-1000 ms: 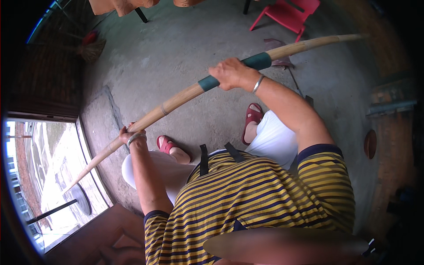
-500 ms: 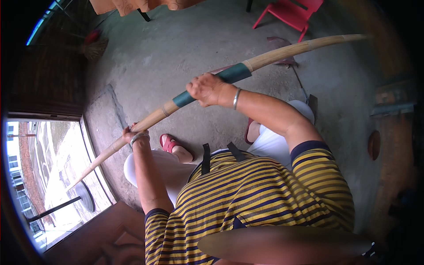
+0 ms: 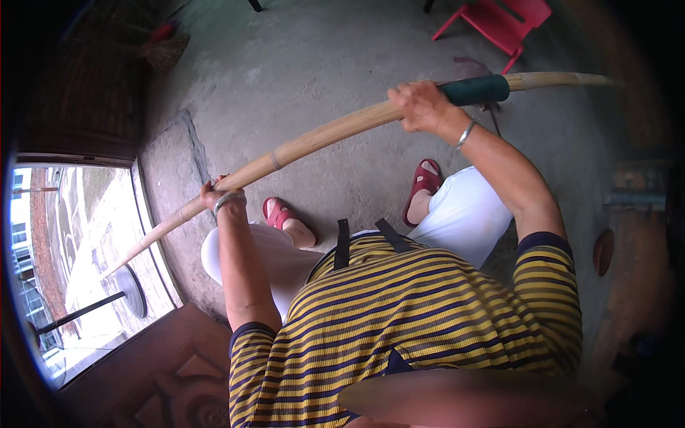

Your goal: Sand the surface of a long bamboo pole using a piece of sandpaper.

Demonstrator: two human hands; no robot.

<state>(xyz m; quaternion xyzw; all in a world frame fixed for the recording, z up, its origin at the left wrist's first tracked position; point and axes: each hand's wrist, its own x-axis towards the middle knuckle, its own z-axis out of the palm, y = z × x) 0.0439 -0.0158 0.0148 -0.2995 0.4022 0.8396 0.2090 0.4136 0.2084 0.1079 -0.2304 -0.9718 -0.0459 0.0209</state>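
A long, pale bamboo pole (image 3: 321, 140) slants across my front, from low at the left to higher at the right. My left hand (image 3: 220, 194) is closed round it near the open doorway, thumb side up, a silver bangle on the wrist. Farther right, my right hand (image 3: 422, 107) grips the pole at the left end of a dark green sleeve-like wrap (image 3: 477, 90). Whether its fingers also pinch the wrap is hidden. The pole's thin left tip reaches over the doorway, and its right end fades into the dark rim.
A red plastic chair (image 3: 496, 27) stands at the far right on the concrete floor (image 3: 300, 78). At the left is a bright doorway (image 3: 85, 242), with a round grey base on a dark rod (image 3: 82, 314) beyond it. A carved brown wooden panel (image 3: 171, 371) is near left; a straw broom (image 3: 165, 51) leans far left.
My right hand has moved right along the pole, and the green wrap has shifted right with it, baring more bamboo. My left hand keeps its place on the pole.
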